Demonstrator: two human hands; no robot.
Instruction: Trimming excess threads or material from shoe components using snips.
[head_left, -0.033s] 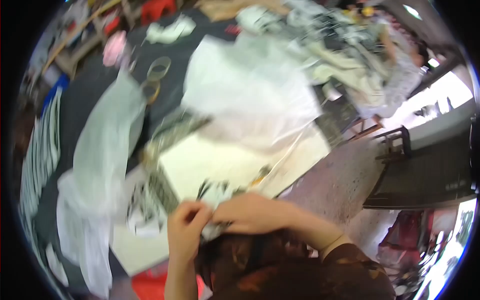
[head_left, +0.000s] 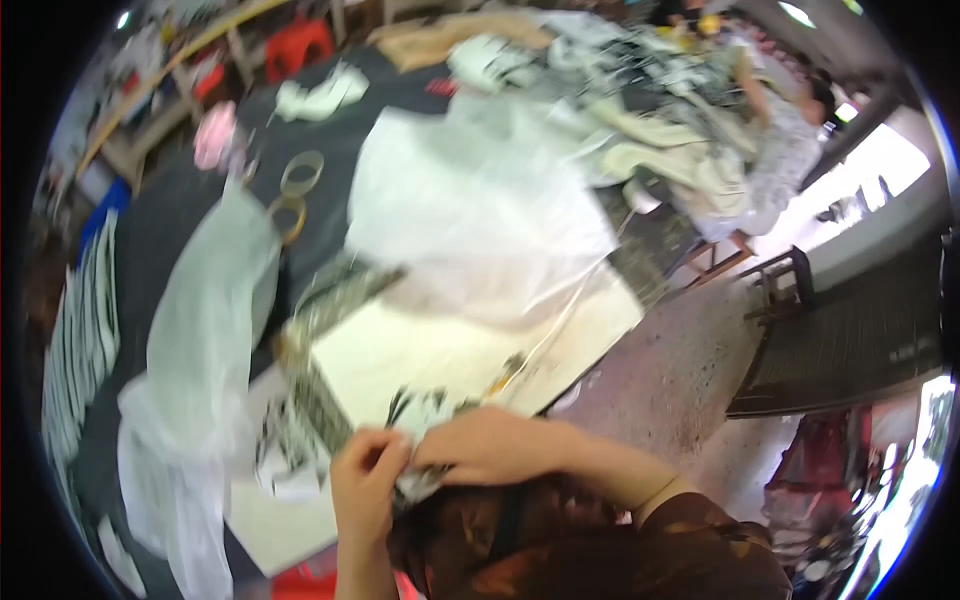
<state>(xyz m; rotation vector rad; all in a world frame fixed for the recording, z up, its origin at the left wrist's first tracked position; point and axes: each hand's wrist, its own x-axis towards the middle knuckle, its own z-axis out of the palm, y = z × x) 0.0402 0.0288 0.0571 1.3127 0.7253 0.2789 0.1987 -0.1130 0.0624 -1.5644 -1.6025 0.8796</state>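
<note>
Close to my body, my left hand (head_left: 366, 482) is closed with thumb and finger pinched together. My right hand (head_left: 492, 447) bends in beside it, fingers closed too. Between them is a small piece of pale fabric (head_left: 428, 408) with dark markings, mostly covered by my fingers. Its exact shape is hidden and blurred. Beyond the hands lies a cream-coloured board (head_left: 420, 340) on the table. A small orange-handled tool (head_left: 508, 372), too blurred to name, rests near its front edge. Left of my left hand sits a heap of pale, dark-patterned pieces (head_left: 290, 450).
A white plastic sheet (head_left: 480, 215) covers the board's far part. Another translucent bag (head_left: 205, 300) stretches along the left. Two tape rolls (head_left: 300, 173) lie on the dark tabletop (head_left: 335, 145). Garments (head_left: 650, 120) pile up far right, near another person (head_left: 780, 145). A stool (head_left: 785, 285) stands right.
The whole view has shifted slightly, so the table things sit a little further left and lower. Both hands keep their hold on the fabric piece.
</note>
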